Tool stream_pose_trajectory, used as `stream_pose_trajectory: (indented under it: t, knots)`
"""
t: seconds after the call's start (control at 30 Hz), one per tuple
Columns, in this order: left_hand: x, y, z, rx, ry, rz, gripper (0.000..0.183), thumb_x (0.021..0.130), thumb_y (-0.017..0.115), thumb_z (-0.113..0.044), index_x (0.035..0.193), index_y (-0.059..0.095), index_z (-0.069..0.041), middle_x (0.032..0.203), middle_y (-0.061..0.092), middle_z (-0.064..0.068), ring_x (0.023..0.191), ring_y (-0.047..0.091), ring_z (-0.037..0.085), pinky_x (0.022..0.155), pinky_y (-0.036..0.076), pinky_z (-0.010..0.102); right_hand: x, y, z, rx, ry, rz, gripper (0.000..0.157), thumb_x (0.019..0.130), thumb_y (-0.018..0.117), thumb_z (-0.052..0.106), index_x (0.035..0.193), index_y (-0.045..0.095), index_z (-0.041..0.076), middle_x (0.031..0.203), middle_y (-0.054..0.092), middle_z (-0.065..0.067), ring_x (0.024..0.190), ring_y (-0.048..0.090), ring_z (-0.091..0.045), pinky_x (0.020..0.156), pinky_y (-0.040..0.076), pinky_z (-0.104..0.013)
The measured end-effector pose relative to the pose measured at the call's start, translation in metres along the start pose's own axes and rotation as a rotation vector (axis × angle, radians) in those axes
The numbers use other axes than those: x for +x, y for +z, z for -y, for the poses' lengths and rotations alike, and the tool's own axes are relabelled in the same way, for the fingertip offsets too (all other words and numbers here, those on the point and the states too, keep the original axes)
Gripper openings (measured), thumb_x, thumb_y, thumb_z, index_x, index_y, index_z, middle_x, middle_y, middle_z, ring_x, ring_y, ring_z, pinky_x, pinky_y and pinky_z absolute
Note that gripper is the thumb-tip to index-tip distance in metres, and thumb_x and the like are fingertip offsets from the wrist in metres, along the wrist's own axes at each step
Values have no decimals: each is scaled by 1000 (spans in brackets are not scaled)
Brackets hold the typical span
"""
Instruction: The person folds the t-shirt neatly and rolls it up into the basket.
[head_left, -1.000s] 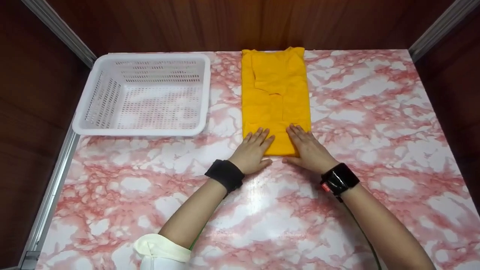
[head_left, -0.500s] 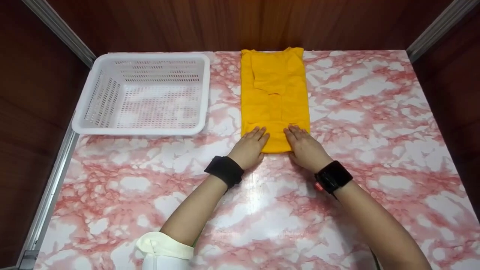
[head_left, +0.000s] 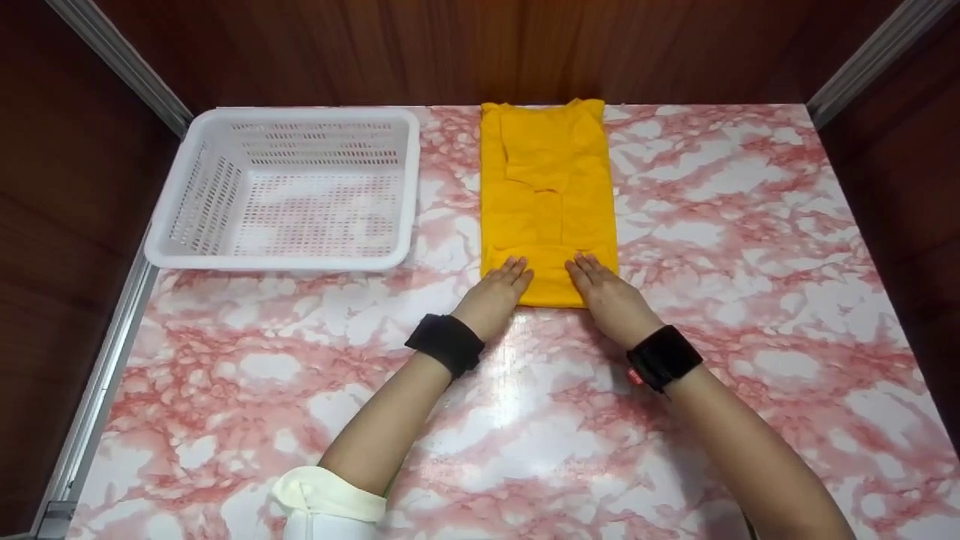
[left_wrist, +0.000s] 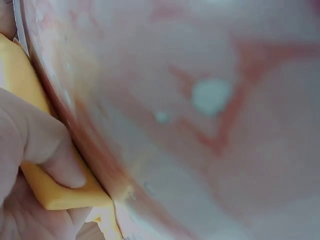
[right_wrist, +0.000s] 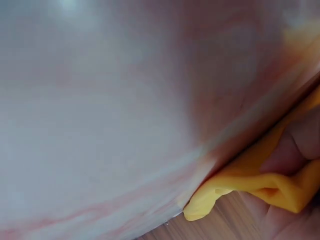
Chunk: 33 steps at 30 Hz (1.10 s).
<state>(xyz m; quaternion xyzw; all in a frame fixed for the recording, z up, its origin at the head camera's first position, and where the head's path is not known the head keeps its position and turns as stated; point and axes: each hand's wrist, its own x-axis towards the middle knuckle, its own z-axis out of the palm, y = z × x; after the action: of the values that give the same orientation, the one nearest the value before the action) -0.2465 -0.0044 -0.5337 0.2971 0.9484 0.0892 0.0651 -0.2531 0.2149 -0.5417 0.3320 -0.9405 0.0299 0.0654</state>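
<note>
A yellow shirt [head_left: 551, 214] lies folded into a long strip, its far end by the back wall and a folded band across its near end. At the near left corner, my left hand [head_left: 491, 300] lays its fingers over the cloth; in the left wrist view its thumb [left_wrist: 62, 162] pinches the folded edge. My right hand [head_left: 615, 304] grips the near right corner in the same way. Cloth bunches between its thumb [right_wrist: 292, 155] and fingers in the right wrist view. From the head view both thumbs are hidden.
A white perforated plastic basket [head_left: 281, 262] stands at the back left of the red-and-white marbled table [head_left: 510, 450]. Dark wood-grain panels [head_left: 375, 52] wall in the back and both sides. A metal rail [head_left: 105, 405] runs along the left edge.
A second ago both hands lay flat with thumbs out on the table. Since then the thumbs have tucked in at the near edge, and the right hand has shifted slightly left.
</note>
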Motion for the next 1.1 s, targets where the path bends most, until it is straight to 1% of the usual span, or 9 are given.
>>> stream_pose_trajectory:
  t: [0.1,0.3,0.47,0.63,0.83,0.93,1.0,1.1]
  knots:
    - [-3,0,-3,2,4,0,49,90,40,3,137,34,-8,144,26,12,134,21,25,105,25,39,-4,-1,1,25,-6,1,44,87,44,-7,131,39,-4,131,43,-24,120,42,-35,94,38,-43]
    - [-15,2,-6,13,18,-7,44,92,40,-3,136,37,-9,143,29,11,133,24,24,105,26,39,-15,-3,8,88,-20,2,45,87,43,-6,132,39,-3,132,41,-24,121,40,-37,94,38,-45]
    - [-25,4,-9,40,41,-23,43,92,41,-4,135,39,-8,141,33,11,131,28,24,103,29,38,-23,-5,14,111,-31,-10,45,87,45,-5,131,40,-2,131,42,-24,120,42,-36,94,38,-45]
    - [-36,7,-14,48,62,-44,43,92,43,-4,134,40,-8,140,35,12,130,30,25,102,30,39,-33,-6,21,108,-37,-24,46,85,50,-5,131,41,-2,130,45,-22,120,43,-33,93,40,-43]
    - [-53,13,-22,70,78,-63,43,91,45,-4,134,41,-8,139,35,12,130,31,25,102,31,40,-46,-8,32,106,-67,-80,42,85,49,-5,127,46,-4,126,49,-23,117,47,-33,89,43,-42]
    - [-60,15,-24,64,80,-68,44,90,45,-3,133,41,-8,140,35,12,130,30,25,102,31,40,-51,-9,37,99,-84,-106,40,86,48,-4,126,46,-5,125,49,-24,116,47,-33,88,44,-41]
    - [-64,15,-25,55,79,-59,44,90,45,-4,134,41,-9,140,34,12,131,29,25,103,29,41,-54,-9,40,90,-92,-112,39,86,48,-3,125,46,-5,125,49,-24,116,48,-33,88,44,-41]
    - [-69,16,-26,29,79,-32,44,91,43,-5,135,39,-9,141,32,11,132,27,24,103,27,44,-59,-11,43,95,-80,-85,41,86,50,-3,126,46,-4,126,48,-22,117,47,-31,88,44,-40]
